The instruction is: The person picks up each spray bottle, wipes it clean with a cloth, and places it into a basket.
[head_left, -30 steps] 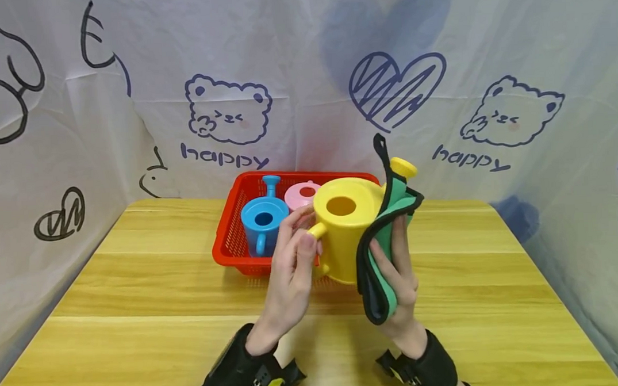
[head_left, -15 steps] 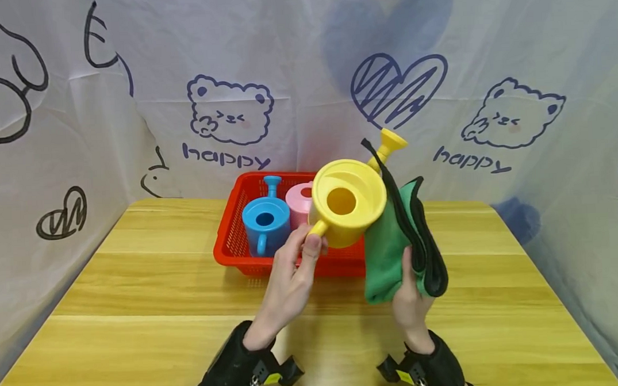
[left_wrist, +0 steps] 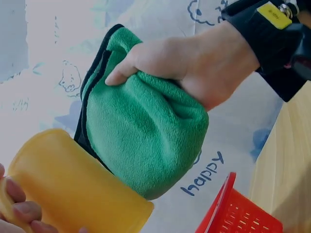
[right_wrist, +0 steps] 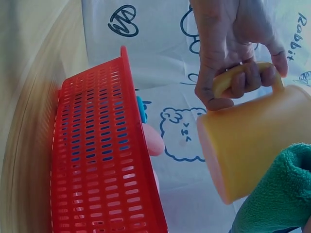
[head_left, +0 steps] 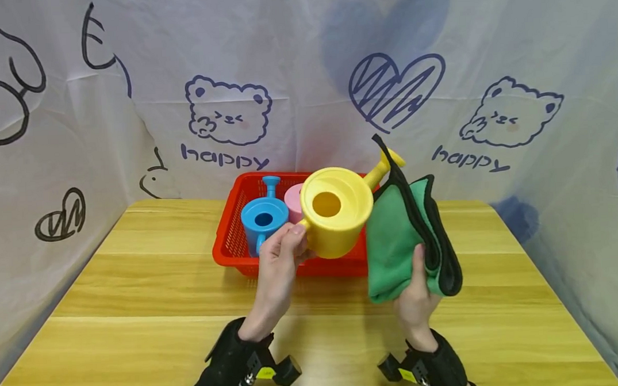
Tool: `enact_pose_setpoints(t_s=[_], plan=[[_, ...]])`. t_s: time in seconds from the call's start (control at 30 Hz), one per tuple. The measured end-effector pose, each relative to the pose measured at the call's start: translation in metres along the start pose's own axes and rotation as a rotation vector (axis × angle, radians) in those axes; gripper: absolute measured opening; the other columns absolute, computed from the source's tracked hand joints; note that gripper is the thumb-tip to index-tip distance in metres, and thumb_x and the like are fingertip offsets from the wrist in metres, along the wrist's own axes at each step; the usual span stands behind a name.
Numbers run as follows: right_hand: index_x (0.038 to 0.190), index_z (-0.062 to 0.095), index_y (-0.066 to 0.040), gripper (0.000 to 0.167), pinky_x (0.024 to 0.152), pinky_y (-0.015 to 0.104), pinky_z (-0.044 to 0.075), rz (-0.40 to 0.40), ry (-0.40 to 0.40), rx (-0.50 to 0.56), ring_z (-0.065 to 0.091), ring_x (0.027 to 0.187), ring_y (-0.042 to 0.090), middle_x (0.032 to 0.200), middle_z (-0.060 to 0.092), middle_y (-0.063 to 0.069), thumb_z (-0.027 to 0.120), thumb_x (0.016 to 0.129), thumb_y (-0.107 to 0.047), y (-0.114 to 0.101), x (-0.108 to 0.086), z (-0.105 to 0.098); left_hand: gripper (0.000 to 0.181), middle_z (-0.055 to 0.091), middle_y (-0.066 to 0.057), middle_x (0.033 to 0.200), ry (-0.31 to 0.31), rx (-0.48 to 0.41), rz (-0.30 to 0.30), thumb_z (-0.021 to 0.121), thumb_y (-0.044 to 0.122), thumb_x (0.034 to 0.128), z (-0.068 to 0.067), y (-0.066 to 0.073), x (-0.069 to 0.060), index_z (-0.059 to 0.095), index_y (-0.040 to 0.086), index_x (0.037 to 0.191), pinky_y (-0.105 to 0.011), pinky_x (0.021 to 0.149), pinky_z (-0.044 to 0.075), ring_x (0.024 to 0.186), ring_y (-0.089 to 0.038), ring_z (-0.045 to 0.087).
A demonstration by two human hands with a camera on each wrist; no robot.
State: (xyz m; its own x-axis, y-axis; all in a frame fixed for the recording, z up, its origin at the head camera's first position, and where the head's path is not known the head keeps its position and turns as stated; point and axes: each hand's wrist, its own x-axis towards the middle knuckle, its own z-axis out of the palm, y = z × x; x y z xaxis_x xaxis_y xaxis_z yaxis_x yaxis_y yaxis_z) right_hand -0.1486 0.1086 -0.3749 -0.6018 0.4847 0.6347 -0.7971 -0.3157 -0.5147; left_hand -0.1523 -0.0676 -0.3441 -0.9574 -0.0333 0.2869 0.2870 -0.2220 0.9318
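A yellow toy watering can (head_left: 336, 226) hangs in the air in front of the basket, its spout pointing up and to the right. My left hand (head_left: 278, 263) grips its handle; the right wrist view shows the fingers curled through the handle (right_wrist: 252, 77). My right hand (head_left: 417, 303) holds a folded green cloth (head_left: 396, 241) with black edging, thumb on the near side. In the left wrist view the cloth (left_wrist: 141, 121) lies against or just beside the can's wall (left_wrist: 77, 184); whether they touch I cannot tell. The cloth's black edge partly covers the spout.
Behind the hands a red perforated basket (head_left: 229, 254) stands on the wooden table (head_left: 153, 303). A blue watering can (head_left: 263, 215) and a pink one (head_left: 292, 198), mostly hidden, are inside it. White sheets with drawings (head_left: 304, 72) enclose the table.
The cloth has come away from the can's right side and turned, moving right with my right hand. The yellow can rose and tilted, then lowered slightly and shifted left in my left hand.
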Motion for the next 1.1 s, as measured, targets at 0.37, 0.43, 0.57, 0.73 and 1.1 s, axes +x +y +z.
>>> enact_pose_setpoints(t_s=[0.37, 0.43, 0.57, 0.73, 1.1], plan=[[0.13, 0.06, -0.004, 0.028, 0.103, 0.027, 0.051, -0.036, -0.072, 0.021, 0.065, 0.12, 0.013, 0.127, 0.068, 0.001, 0.052, 0.104, -0.008, 0.0, -0.001, 0.002, 0.05, 0.046, -0.003, 0.061, 0.133, 0.363, 0.448, 0.087, 0.04, 0.0769, -0.003, -0.01, 0.0, 0.05, 0.009, 0.064, -0.027, 0.064, 0.032, 0.072, -0.015, 0.047], [0.129, 0.06, -0.004, 0.027, 0.103, 0.026, 0.051, -0.034, -0.069, 0.016, 0.065, 0.119, 0.012, 0.126, 0.068, 0.0, 0.052, 0.104, -0.009, 0.0, -0.001, 0.002, 0.049, 0.047, -0.002, 0.058, 0.143, 0.464, 0.566, 0.09, 0.036, 0.0742, -0.003, -0.012, 0.001, 0.049, 0.011, 0.061, -0.028, 0.066, 0.032, 0.071, -0.015, 0.046], [0.128, 0.061, -0.004, 0.026, 0.101, 0.026, 0.052, -0.03, -0.053, -0.021, 0.067, 0.117, 0.012, 0.124, 0.069, 0.0, 0.053, 0.104, -0.008, 0.001, -0.001, 0.002, 0.045, 0.049, -0.001, 0.057, 0.149, 0.711, 0.78, 0.091, 0.03, 0.0695, -0.003, -0.014, 0.002, 0.051, 0.012, 0.06, -0.03, 0.069, 0.034, 0.071, -0.018, 0.045], [0.128, 0.062, -0.001, 0.028, 0.099, 0.025, 0.053, -0.071, -0.018, -0.145, 0.068, 0.113, 0.013, 0.121, 0.071, 0.002, 0.053, 0.103, -0.007, 0.001, 0.003, 0.0, 0.044, 0.05, 0.0, 0.061, 0.114, 1.021, 0.918, 0.091, 0.029, 0.0654, -0.005, -0.014, 0.002, 0.051, 0.012, 0.061, -0.037, 0.074, 0.036, 0.076, -0.02, 0.047], [0.123, 0.064, -0.002, 0.024, 0.098, 0.023, 0.051, -0.09, 0.06, -0.197, 0.067, 0.112, 0.01, 0.117, 0.071, -0.001, 0.058, 0.102, -0.013, -0.001, 0.004, -0.001, 0.04, 0.052, 0.002, 0.063, 0.017, 1.262, 0.96, 0.088, 0.033, 0.0654, -0.008, -0.017, 0.004, 0.053, 0.013, 0.059, -0.044, 0.074, 0.04, 0.079, -0.021, 0.049]])
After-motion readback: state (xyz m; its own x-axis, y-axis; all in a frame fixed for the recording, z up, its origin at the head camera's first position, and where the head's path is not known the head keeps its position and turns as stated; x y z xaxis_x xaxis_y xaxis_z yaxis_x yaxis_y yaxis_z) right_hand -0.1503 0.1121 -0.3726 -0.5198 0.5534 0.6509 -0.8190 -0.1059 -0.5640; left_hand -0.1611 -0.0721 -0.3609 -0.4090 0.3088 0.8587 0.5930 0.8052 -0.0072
